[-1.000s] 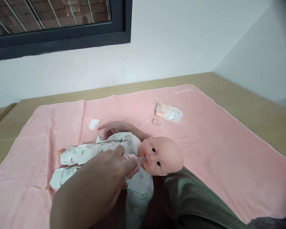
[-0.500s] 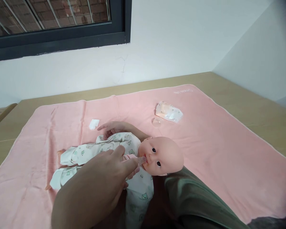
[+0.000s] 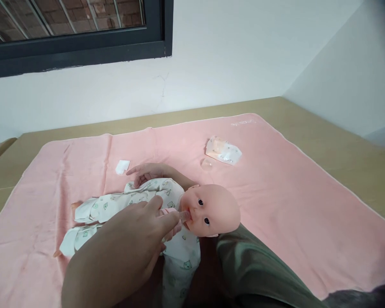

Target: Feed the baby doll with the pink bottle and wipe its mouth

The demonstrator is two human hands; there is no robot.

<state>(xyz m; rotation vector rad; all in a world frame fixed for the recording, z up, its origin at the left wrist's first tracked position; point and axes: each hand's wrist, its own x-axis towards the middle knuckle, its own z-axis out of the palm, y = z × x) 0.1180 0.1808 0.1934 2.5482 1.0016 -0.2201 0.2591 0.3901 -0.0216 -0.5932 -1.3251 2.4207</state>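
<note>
Head view: left hand (image 3: 144,233) holds a pink bottle (image 3: 168,211) to a doll's mouth

The doll (image 3: 179,248) lies on its back across a pink blanket (image 3: 291,209), feet toward the left of the view and bald head (image 3: 216,209) toward the right. It wears a white outfit (image 3: 107,205) printed with small green animals. The left arm comes in from the lower left, crossing over the doll's legs and body. Its grip is closed around the bottle, thumb and fingers wrapping the barrel so that only a strip of pink shows. The clear teat (image 3: 185,216) points right and meets the doll's mouth.

The right forearm runs behind the doll's neck, and the right hand (image 3: 145,173) lies along the far side of the body, just beside the outfit. That grip is slack: palm partly turned to the camera, index finger stretched out, the other fingers loosely curled. The index fingertip is near a small white square (image 3: 122,167) on the blanket. A green-grey sleeve (image 3: 255,261) fills the near side, below the doll's head.

Beyond the head, a white printed packet (image 3: 223,150) and a small clear dome-shaped piece (image 3: 207,164) lie next to each other. The blanket covers much of a pale wooden worktop (image 3: 314,132), which meets a white wall (image 3: 231,51) under a dark window frame (image 3: 115,50).
</note>
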